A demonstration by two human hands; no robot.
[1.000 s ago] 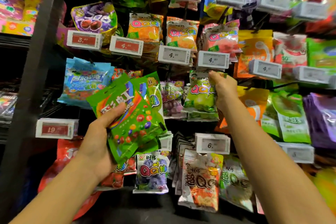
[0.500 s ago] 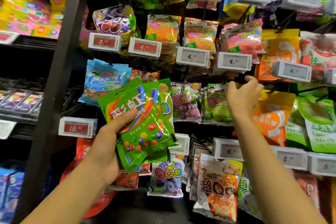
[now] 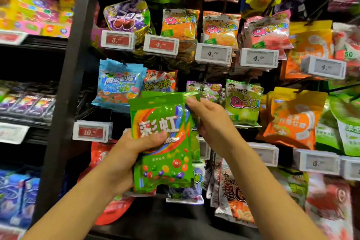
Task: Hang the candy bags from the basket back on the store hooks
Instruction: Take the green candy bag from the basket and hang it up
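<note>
While hands grip green bags [image 3: 163,142], price tags [image 3: 213,53] crowding

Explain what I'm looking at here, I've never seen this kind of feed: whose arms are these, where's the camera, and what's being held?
There is no machine: these are a person's two bare arms, filmed by one wide-angle camera worn on the head, looking forward and down. In front stands a store rack of hooks hung with candy bags and price tags. The left hand grips a small stack of green bags from below, thumb across the front. The right hand pinches the stack's top right corner. No green bag is on a hook yet.
</note>
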